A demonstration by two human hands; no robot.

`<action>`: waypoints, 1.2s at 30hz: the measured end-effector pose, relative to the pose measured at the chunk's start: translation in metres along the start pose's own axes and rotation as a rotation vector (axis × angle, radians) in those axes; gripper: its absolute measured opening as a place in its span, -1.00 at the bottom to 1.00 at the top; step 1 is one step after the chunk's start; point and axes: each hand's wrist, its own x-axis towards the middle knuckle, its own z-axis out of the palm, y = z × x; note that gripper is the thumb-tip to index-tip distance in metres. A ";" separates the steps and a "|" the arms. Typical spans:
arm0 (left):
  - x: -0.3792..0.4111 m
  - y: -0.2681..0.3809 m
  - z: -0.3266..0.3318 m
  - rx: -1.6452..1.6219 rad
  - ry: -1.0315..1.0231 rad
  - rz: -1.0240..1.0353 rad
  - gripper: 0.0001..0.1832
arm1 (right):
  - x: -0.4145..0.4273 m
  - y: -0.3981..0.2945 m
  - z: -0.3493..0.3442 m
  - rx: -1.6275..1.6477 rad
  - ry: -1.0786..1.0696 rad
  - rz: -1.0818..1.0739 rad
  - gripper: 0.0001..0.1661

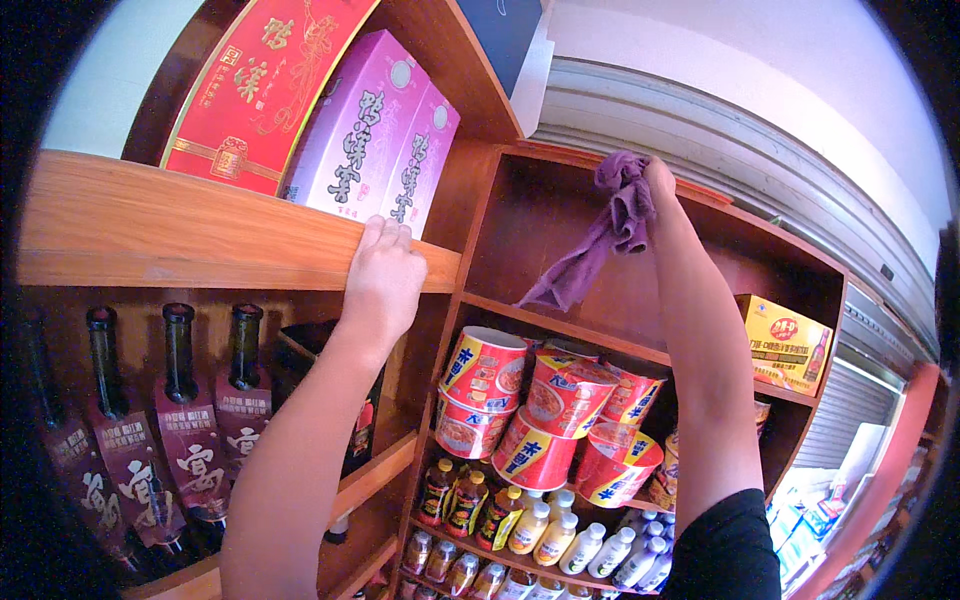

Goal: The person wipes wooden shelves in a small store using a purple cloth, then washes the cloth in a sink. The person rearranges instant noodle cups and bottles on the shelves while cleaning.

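Note:
My left hand (386, 277) rests over the front edge of a wooden shelf board (225, 232), its fingers curled on the top edge. Just behind those fingers stand purple gift boxes (375, 127), beside a red gift box (262, 82). Raised at the top edge of the wooden shelving unit (540, 225), my right hand (660, 184) grips a bunched purple cloth (626, 202). One end of the cloth hangs down to the left, in front of the upper compartment. The fingertips of my right hand are partly hidden.
Red instant noodle tubs (540, 450) are stacked below, above rows of drink bottles (555, 536). A yellow carton (787, 341) stands at the right. Dark wine bottles (180, 375) with purple labels fill the lower left shelf. A roller shutter (712, 127) runs behind the unit.

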 end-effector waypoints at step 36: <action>-0.002 -0.006 0.004 0.000 -0.054 -0.002 -0.85 | -0.094 -0.119 0.092 0.334 0.312 -0.009 -0.52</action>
